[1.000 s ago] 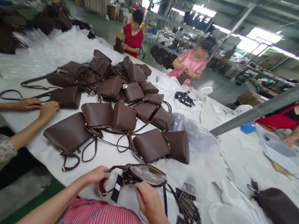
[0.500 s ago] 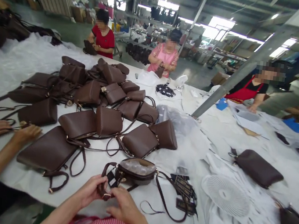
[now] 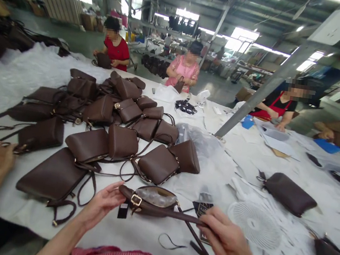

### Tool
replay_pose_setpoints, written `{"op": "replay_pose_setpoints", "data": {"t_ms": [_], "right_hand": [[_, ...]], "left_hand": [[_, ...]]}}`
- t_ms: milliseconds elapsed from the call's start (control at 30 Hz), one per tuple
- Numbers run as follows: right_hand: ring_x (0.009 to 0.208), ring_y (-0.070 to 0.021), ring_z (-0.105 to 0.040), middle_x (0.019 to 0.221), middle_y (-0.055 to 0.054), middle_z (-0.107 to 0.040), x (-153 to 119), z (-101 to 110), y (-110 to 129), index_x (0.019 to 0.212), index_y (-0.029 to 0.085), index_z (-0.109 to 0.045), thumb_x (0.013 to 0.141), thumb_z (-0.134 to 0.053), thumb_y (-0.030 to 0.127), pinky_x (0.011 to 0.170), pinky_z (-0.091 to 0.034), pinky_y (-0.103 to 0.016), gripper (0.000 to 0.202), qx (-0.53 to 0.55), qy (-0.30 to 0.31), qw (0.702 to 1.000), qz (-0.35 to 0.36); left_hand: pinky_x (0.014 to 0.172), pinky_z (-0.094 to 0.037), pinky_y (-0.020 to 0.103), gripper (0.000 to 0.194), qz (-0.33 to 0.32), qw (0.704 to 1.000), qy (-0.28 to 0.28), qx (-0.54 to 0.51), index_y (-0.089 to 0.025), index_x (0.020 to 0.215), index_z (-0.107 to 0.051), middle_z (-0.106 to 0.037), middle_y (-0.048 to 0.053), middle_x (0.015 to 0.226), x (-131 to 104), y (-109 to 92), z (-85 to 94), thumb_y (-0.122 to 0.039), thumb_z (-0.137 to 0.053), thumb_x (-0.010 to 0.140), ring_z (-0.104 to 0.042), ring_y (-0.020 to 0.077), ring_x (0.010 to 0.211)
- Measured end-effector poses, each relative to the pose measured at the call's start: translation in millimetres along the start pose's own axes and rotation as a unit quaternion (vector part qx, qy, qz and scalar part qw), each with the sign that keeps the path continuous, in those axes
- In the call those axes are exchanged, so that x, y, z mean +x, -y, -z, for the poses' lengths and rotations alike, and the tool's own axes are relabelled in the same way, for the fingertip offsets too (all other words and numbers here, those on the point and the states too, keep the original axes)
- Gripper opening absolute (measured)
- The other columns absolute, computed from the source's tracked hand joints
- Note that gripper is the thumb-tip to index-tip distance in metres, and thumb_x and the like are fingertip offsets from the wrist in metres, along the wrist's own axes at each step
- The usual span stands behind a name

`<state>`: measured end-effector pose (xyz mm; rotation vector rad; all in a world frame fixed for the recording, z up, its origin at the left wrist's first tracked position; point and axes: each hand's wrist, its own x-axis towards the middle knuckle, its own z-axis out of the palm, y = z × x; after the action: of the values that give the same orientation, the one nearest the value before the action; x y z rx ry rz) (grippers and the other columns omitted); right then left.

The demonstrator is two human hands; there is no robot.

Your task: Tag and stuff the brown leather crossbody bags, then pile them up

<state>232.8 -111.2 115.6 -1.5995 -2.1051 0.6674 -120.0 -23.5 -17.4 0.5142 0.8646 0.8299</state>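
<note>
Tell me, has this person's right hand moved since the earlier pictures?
Yes. The right hand has moved rightward, away from the left hand and closer to the white fan; it now grips a brown strap.

One open bag (image 3: 156,197), one buckle (image 3: 136,200), two blue pieces (image 3: 327,146)

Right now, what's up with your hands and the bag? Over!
Right hand gripping strap; left hand open near buckle. Bag open. Black tags by right hand.

White fan (image 3: 254,224), slanted metal post (image 3: 253,95), power outlet panel (image 3: 338,27), three people across the white table (image 3: 215,167)
</note>
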Motion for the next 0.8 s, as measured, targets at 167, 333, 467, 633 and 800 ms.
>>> {"op": "replay_pose_setpoints", "data": {"t_ms": [167, 333, 467, 633, 800], "right_hand": [[0.059, -0.0114, -0.044, 0.062, 0.001, -0.044, 35, 63, 57, 0.062, 0.017, -0.052, 0.094, -0.042, 0.044, 0.054, -0.032, -0.023, 0.043, 0.216, 0.073, 0.973, -0.024], [0.044, -0.006, -0.023, 0.052, 0.005, -0.035, 64, 74, 68, 0.061, 0.017, -0.047, 0.088, -0.048, 0.057, 0.041, -0.016, -0.022, 0.049, 0.464, 0.119, 0.875, -0.072], [0.04, -0.0039, -0.022, 0.051, 0.006, -0.036, 87, 75, 65, 0.061, 0.018, -0.047, 0.082, -0.056, 0.059, 0.038, -0.013, -0.021, 0.047, 0.517, 0.114, 0.842, -0.107], [0.036, -0.0039, -0.024, 0.047, 0.008, -0.034, 104, 66, 50, 0.059, 0.02, -0.043, 0.078, -0.06, 0.062, 0.036, -0.017, -0.021, 0.049, 0.534, 0.106, 0.831, -0.117], [0.043, -0.0072, -0.032, 0.052, 0.007, -0.032, 78, 52, -15, 0.063, 0.02, -0.044, 0.077, -0.062, 0.061, 0.043, -0.03, -0.022, 0.046, 0.527, 0.079, 0.826, -0.184]], "left_hand": [[0.095, -0.042, 0.04, 0.046, -0.157, 0.905, -0.014, 0.394, -0.024, 0.11, -0.067, -0.06, 0.007, 0.108, 15, 8, -28.6, -0.02, -0.07, 0.065, -0.054, 0.026, 0.106], [0.101, -0.037, 0.037, 0.047, -0.202, 0.871, 0.065, 0.444, -0.022, 0.113, -0.064, -0.061, 0.008, 0.118, 15, 13, -68.2, -0.016, -0.067, 0.066, -0.052, 0.0267, 0.112], [0.087, -0.043, 0.031, 0.041, -0.192, 0.884, 0.115, 0.41, -0.022, 0.108, -0.066, -0.067, 0.005, 0.099, 10, 4, -101.2, -0.017, -0.069, 0.067, -0.058, 0.0244, 0.092], [0.06, -0.038, 0.024, 0.016, -0.2, 0.911, 0.105, 0.345, -0.017, 0.065, -0.062, -0.056, 0.001, 0.064, 23, -13, -114.6, -0.028, -0.064, 0.077, -0.05, 0.0156, 0.064], [0.044, -0.034, 0.023, 0.039, -0.106, 0.983, 0.108, 0.104, -0.018, 0.063, -0.051, -0.044, -0.005, 0.049, 28, -30, -68.2, -0.051, -0.064, 0.076, -0.034, 0.0076, 0.038]]}}
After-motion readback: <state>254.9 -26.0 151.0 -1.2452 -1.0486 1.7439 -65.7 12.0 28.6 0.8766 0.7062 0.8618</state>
